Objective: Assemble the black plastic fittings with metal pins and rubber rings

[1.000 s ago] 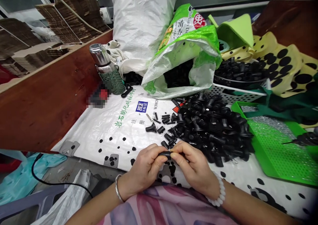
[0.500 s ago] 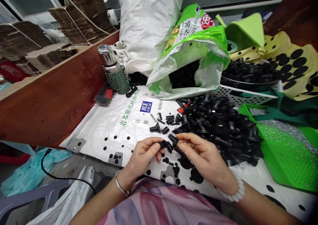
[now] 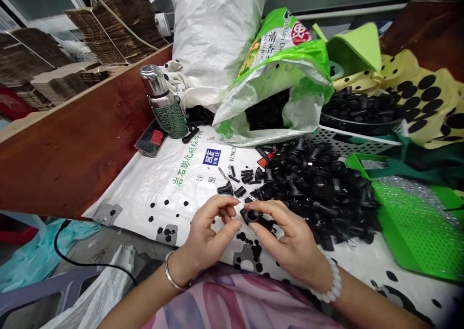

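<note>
My right hand (image 3: 290, 237) pinches a hollow black plastic part (image 3: 253, 216) between thumb and fingers, its round opening turned up toward me. Just left of it, my left hand (image 3: 213, 230) has thumb and forefinger apart, with nothing visible between them. Beyond my hands lie a few loose black pieces: a flared one (image 3: 225, 188), a short tube (image 3: 239, 191) and several thin ribbed rods (image 3: 247, 172). A large heap of black flared plastic parts (image 3: 319, 184) spreads to the right of my right hand.
A green perforated tray (image 3: 416, 237) with small shiny metal pieces stands at right. Behind the heap is an open green-white bag (image 3: 271, 72) holding black parts. A thermos (image 3: 165, 104) and phone (image 3: 150, 139) stand by the wooden side board (image 3: 83, 150).
The small black piece that was in my left fingers no longer shows there, and those fingers have spread. My right hand now holds its part with the round opening upward.
</note>
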Motion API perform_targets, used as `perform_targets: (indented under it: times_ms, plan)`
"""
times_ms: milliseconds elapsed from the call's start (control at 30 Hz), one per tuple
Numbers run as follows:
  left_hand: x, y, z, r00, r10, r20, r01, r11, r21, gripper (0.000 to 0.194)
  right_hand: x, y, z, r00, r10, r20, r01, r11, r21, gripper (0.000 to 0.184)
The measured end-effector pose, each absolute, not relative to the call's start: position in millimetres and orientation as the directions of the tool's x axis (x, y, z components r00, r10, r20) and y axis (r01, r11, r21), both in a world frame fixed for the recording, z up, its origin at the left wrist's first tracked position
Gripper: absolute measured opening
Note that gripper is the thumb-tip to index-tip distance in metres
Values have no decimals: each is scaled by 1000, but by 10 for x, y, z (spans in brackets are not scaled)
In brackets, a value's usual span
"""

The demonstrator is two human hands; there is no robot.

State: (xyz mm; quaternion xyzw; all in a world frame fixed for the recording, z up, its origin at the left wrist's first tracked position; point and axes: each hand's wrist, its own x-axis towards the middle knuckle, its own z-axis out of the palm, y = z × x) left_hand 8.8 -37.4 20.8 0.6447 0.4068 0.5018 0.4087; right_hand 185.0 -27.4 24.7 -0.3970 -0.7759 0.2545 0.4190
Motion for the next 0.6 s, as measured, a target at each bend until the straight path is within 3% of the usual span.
perform_targets:
  times_ms: [100, 267, 400, 500, 600]
  plan:
    - [75, -355, 295, 310, 861, 404, 273, -488, 829, 29, 1841, -267, 237, -382, 783, 491, 439, 621, -649, 20]
    - [120, -329, 296, 286, 890, 355, 357, -443, 823, 12, 1836, -268, 198, -397, 756, 520, 475, 654, -589, 19]
    - [142, -325, 263, 146, 987, 72, 131, -91, 987, 13, 1870, -259, 166, -378, 763, 524, 472, 646, -600, 23]
    - [159, -308, 254, 126, 983, -133, -75, 144, 987, 16, 1876, -258, 140, -380, 715, 587, 489, 694, -528, 26]
    - [181, -294, 200, 101, 978, -181, -182, 197, 963, 17, 1869, -260, 125, -405, 665, 628, 506, 735, -452, 28]
